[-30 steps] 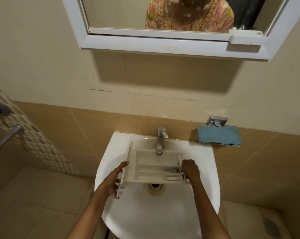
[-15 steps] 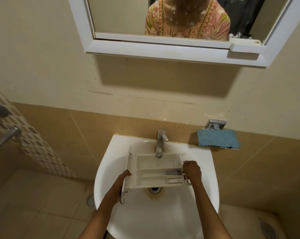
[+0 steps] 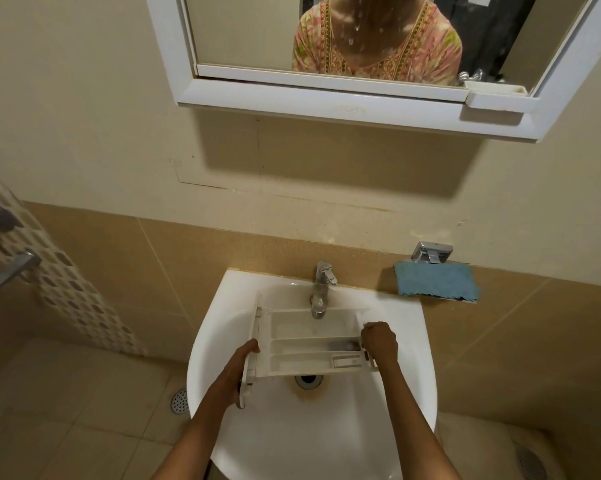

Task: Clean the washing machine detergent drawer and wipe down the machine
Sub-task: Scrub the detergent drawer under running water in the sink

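The white detergent drawer (image 3: 309, 344) is held level over the white sink (image 3: 309, 441), compartments facing up, with its far compartment just under the spout of the chrome tap (image 3: 321, 289). Its front panel, at the left end, is gripped by the left hand (image 3: 235, 372). The right end is clasped by the right hand (image 3: 380, 342), fingers curled over the edge. The sink drain (image 3: 307, 381) is seen just beyond the drawer's near edge. A blue cloth (image 3: 436, 282) is draped on the wall right of the tap. A white-framed mirror (image 3: 326, 98) is mounted above.
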